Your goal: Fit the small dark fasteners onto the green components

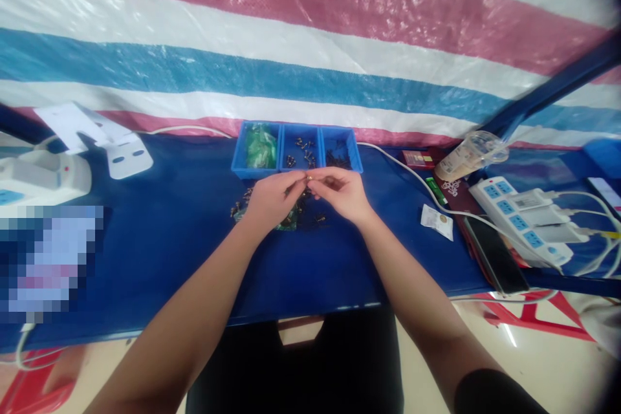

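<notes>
Pinching a tiny brass-coloured piece (309, 177) where the narrowed fingers of our left hand (275, 200) and right hand (343, 193) are meeting, we are holding it above the worktop (310, 281), where a slight slip could be sending it down. Below, loose metal parts (301, 206) are lying scattered around green film (288, 223), so a dropped piece could be getting lost. Beyond, the blue tray (253, 173) is sitting close to our hands, and a careless nudge could be spilling its small parts (308, 156).
</notes>
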The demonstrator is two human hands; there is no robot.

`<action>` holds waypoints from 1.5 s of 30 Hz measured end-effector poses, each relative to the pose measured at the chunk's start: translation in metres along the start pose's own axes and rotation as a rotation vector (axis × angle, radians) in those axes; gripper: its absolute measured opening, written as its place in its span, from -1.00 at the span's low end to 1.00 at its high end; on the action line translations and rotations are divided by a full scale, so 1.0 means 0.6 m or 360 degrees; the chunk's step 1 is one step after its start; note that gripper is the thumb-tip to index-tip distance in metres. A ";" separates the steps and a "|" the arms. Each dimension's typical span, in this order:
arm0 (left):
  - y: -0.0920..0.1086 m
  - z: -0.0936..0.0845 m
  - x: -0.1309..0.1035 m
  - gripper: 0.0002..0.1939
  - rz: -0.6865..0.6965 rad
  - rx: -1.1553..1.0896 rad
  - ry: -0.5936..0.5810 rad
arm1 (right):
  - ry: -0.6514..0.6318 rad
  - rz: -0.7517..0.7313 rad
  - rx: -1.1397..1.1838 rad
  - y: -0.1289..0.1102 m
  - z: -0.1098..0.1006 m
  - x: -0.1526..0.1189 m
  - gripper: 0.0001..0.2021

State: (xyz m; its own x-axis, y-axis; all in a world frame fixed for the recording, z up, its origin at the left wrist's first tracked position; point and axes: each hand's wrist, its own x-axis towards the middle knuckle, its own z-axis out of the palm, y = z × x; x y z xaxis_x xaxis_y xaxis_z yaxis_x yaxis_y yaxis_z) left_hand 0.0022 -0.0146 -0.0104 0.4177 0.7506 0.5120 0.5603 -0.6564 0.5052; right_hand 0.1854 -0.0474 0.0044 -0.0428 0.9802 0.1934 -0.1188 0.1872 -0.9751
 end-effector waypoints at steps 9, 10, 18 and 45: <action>0.000 0.000 -0.001 -0.76 0.0021 -0.0043 -0.0043 | -0.0021 -0.0012 -0.0061 -0.002 -0.002 0.001 -0.72; 0.000 -0.001 -0.001 -0.76 0.0021 -0.0045 -0.0047 | -0.0023 -0.0017 -0.0063 -0.003 -0.001 0.001 -0.72; 0.006 -0.003 -0.001 -0.71 -0.0107 -0.0065 0.0017 | 0.0166 0.0095 -0.0171 -0.003 -0.004 0.003 -0.69; 0.010 -0.004 0.000 -0.72 -0.0117 -0.0032 0.0011 | 0.0285 0.0365 -0.0090 0.008 -0.015 0.013 -0.64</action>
State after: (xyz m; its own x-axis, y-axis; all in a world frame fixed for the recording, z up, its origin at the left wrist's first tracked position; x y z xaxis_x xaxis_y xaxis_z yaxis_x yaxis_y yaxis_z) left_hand 0.0039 -0.0187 -0.0060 0.3707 0.7965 0.4777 0.5751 -0.6007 0.5554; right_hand 0.1935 -0.0382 0.0005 0.1141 0.9922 -0.0499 -0.0706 -0.0420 -0.9966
